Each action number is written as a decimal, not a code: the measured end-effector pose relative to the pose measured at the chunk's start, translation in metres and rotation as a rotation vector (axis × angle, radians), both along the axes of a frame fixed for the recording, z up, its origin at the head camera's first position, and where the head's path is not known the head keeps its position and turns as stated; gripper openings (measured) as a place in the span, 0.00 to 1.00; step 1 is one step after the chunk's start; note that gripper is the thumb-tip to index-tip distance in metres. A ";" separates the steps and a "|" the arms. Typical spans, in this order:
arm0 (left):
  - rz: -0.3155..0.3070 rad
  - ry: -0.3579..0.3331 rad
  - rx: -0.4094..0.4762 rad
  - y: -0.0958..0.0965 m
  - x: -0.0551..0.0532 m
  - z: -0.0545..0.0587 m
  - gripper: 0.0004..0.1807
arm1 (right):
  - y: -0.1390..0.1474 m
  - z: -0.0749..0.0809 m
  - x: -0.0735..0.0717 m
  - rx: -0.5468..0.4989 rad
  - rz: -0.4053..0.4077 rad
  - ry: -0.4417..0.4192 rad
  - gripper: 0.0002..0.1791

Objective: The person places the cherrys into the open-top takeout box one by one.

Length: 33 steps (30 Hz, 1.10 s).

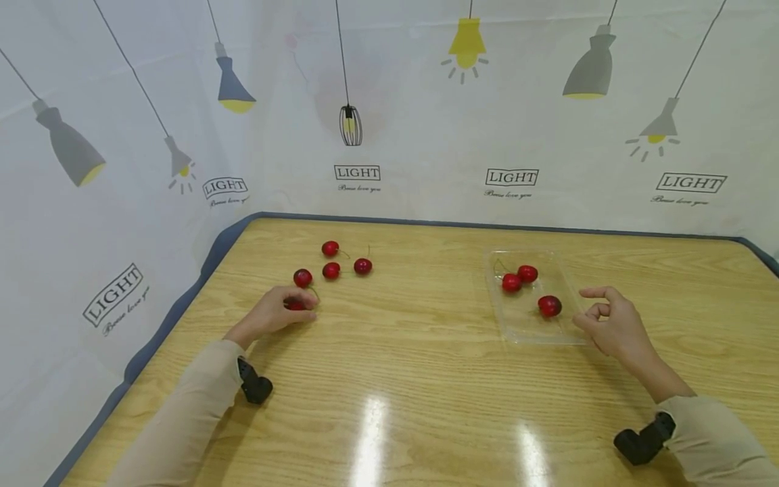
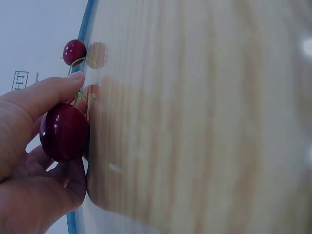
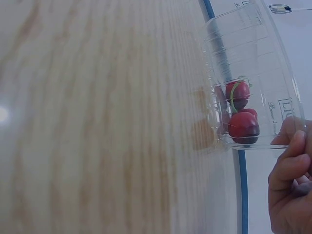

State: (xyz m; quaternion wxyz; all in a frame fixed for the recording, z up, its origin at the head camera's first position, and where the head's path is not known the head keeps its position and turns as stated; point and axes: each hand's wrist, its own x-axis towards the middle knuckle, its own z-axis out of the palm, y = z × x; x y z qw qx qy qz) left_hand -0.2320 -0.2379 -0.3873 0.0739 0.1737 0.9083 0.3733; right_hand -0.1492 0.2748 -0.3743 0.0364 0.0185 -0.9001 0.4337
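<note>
On the left of the table my left hand (image 1: 281,312) curves its fingers and thumb round a dark red cherry (image 2: 65,132). That cherry is partly covered by the fingers in the head view. Several more cherries lie close beyond it, one of them a stemmed cherry (image 1: 362,266). Over on the right, my right hand (image 1: 616,327) pinches the near right rim of a clear plastic tray (image 1: 517,333) between thumb and fingers. Inside the tray are three cherries, the nearest cherry (image 1: 550,306) apart from the other two, with a green stem at the left one.
The wood-grain table (image 1: 426,379) runs between the loose cherries and the tray. A white curtain (image 1: 414,122) printed with lamps stands along the back and left, its blue lower edge (image 1: 426,221) meeting the tabletop. Black wrist cameras sit on both sleeves.
</note>
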 end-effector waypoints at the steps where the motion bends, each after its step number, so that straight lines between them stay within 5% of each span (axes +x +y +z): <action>1: 0.000 0.002 -0.001 0.000 0.000 0.000 0.12 | 0.000 0.000 0.000 -0.001 0.001 0.000 0.23; 19: 0.017 -0.014 -0.010 0.000 0.001 0.000 0.11 | 0.001 -0.003 0.000 0.010 0.014 0.016 0.22; 33: -0.002 -0.026 0.084 -0.005 0.001 -0.001 0.14 | 0.000 -0.002 -0.001 -0.002 0.005 0.009 0.23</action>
